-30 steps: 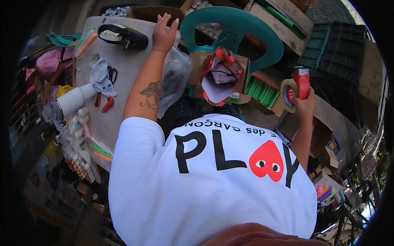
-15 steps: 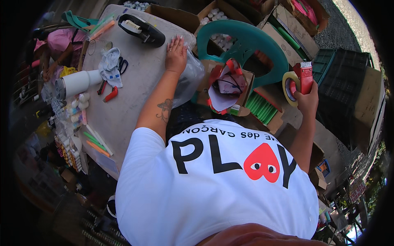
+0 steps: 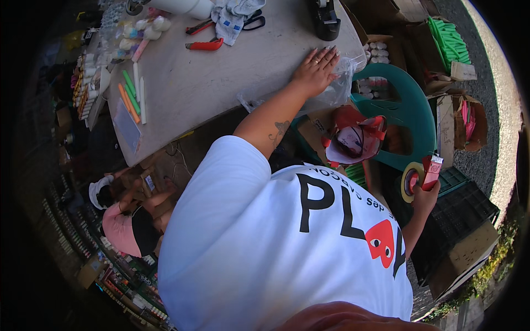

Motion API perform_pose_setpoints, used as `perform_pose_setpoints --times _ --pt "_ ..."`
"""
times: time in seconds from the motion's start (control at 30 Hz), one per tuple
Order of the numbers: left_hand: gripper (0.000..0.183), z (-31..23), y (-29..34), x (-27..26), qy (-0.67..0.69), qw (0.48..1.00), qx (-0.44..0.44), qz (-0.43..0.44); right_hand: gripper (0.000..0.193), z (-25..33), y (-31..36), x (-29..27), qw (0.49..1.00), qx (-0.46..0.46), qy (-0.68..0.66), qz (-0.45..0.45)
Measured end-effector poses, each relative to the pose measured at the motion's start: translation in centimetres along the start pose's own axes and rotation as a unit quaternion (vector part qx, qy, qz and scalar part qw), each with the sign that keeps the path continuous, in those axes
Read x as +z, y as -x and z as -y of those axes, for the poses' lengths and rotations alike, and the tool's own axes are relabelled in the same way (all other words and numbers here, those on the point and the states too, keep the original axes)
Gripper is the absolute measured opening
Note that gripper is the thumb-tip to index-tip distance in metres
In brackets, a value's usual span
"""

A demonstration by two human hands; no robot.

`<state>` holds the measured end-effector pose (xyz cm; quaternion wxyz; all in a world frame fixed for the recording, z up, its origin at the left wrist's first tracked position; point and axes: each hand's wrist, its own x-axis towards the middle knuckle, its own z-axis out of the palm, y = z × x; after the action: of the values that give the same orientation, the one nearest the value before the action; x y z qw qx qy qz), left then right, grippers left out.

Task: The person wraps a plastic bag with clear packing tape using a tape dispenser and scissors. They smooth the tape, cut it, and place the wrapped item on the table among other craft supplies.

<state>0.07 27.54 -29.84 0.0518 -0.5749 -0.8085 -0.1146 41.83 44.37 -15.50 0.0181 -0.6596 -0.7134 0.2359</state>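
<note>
My right hand [image 3: 426, 197], at the right, is wrapped round the handle of a red tape gun [image 3: 432, 172]. A roll of tan tape [image 3: 409, 182] is on it, held up in the air beside a green plastic chair [image 3: 414, 110]. My left hand [image 3: 316, 71] lies flat with its fingers stretched out near the table edge. It presses on a clear plastic bag [image 3: 341, 83] that hangs over that edge. Just beyond its fingertips stands a black tape dispenser [image 3: 327, 23].
Along the far side of the table [image 3: 210, 77] are a red cutter [image 3: 204, 45], a grey cloth [image 3: 231, 22] and scissors [image 3: 255, 21]. Green, orange and white sticks [image 3: 131, 94] lie at its left. A red bag [image 3: 356, 138] sits by the chair. Another person [image 3: 130, 220] crouches at lower left.
The whole view has swung left, so the table and chair sit farther right and a crouching person shows at lower left. Both hands keep their poses, the tape gun still in the right.
</note>
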Motion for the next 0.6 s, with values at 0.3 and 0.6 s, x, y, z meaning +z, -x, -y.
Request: perform_pose_setpoints --times 0.3,0.6 --pt "0.063 9.2 16.6 -7.3 -0.041 0.993 -0.05 0.1 0.072 7.2 -0.9 1.2 0.994 -0.108 0.008 -0.016" --pt "0.063 13.1 21.4 -8.5 -0.01 0.996 -0.04 0.082 0.076 14.7 5.7 2.0 0.989 -0.139 0.01 -0.055"
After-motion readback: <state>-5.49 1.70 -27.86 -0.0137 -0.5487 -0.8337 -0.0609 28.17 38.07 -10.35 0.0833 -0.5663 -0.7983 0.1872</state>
